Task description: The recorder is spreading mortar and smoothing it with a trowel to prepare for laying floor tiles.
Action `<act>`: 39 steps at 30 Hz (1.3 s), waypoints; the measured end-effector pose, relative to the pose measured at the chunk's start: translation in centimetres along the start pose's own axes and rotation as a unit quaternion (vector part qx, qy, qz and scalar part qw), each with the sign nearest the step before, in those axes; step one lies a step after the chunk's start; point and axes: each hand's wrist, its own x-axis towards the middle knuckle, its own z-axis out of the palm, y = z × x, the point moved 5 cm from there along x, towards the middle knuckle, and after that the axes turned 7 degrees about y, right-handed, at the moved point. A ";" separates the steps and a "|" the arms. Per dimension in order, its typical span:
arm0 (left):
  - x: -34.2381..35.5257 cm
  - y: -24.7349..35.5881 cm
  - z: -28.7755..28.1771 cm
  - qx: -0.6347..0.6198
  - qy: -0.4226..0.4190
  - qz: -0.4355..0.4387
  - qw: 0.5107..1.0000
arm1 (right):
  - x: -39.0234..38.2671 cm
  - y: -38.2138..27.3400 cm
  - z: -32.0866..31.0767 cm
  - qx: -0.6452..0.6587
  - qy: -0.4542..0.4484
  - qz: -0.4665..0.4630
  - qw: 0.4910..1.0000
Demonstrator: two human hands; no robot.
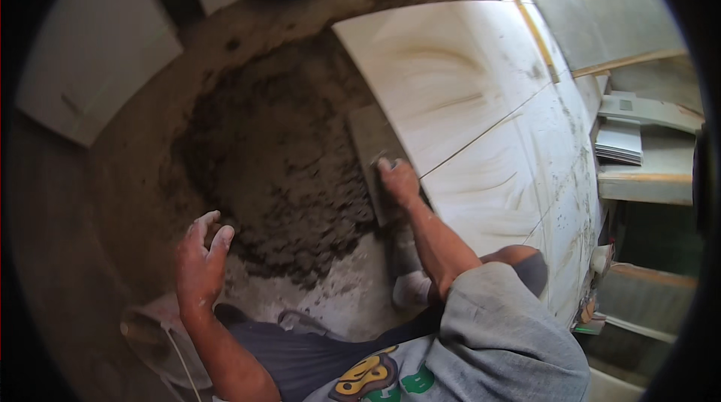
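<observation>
Dark wet mortar (263, 147) lies in a wide, lumpy patch on the floor. My right hand (399, 180) is closed round the handle of a flat rectangular trowel (368, 132). The trowel's long blade lies at the right side of the mortar, along the edge of the white floor tiles (428, 64). Whether the blade presses on the mortar cannot be made out. Over the near left side of the patch, my left hand (201, 259) hovers with thumb and fingers apart, holding nothing. Pale smears of dried mortar mark its fingers.
A whitish bucket (150, 334) with a wire handle stands beside my left forearm. Large pale panels (98, 49) lean at the far left. At right, stacked tiles (619, 141) rest on a step (646, 186). Brown smears streak the laid tiles, and my foot (411, 289) is beside their edge.
</observation>
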 end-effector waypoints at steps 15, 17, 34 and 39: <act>1.7 -3.0 -0.1 -0.022 0.008 0.037 0.999 | -21.5 -9.4 8.0 -0.026 -0.212 -0.149 0.965; 2.1 -3.1 0.3 -0.020 0.012 0.031 0.999 | -21.7 -9.9 7.3 -0.031 -0.216 -0.182 0.959; 3.4 -5.7 -0.9 -0.026 0.059 0.023 0.998 | -14.7 -6.5 6.1 0.051 -0.069 -0.040 0.995; 4.6 -6.5 -1.2 -0.054 0.084 -0.007 0.995 | -23.0 -11.2 6.5 -0.037 -0.215 -0.155 0.964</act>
